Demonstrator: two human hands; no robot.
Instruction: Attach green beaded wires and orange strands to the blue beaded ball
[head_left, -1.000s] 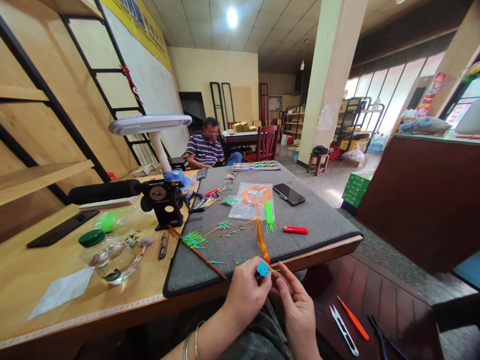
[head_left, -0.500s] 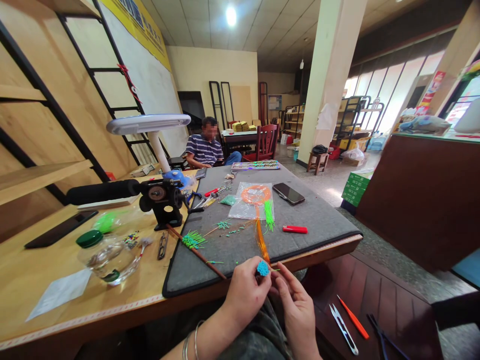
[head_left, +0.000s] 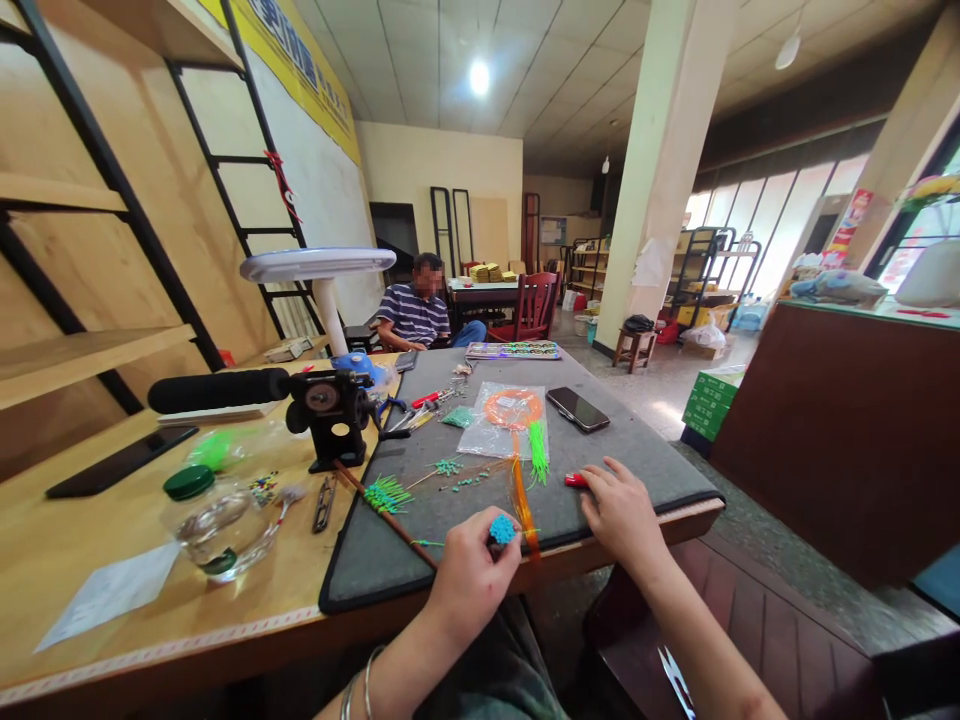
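My left hand [head_left: 474,565] is closed around a blue beaded cluster [head_left: 502,529], whose round, knobbly end points up between thumb and index finger. A thin yellow-green strand sticks out from it to the right. My right hand [head_left: 622,510] reaches over the grey mat, thumb and fingers closed on a red lighter [head_left: 575,480]; only the lighter's left end shows. Orange threads [head_left: 521,495] hang over the mat's front edge between my hands. Bright green strands [head_left: 538,455] lie beyond, beside a clear plastic bag [head_left: 480,440] with an orange coil.
A phone [head_left: 577,408] rests on the grey mat [head_left: 360,577]. Leftward are green-tipped strands [head_left: 386,494], a brown rod, a black winding device [head_left: 337,420] and a water jar [head_left: 217,530]. Thread snips [head_left: 675,680] lie lower right. A person [head_left: 416,310] sits across the table.
My right hand has left the blue cluster and moved forward and right onto the lighter. My left hand still holds the cluster, slightly further left. The camera view has tilted up a little.
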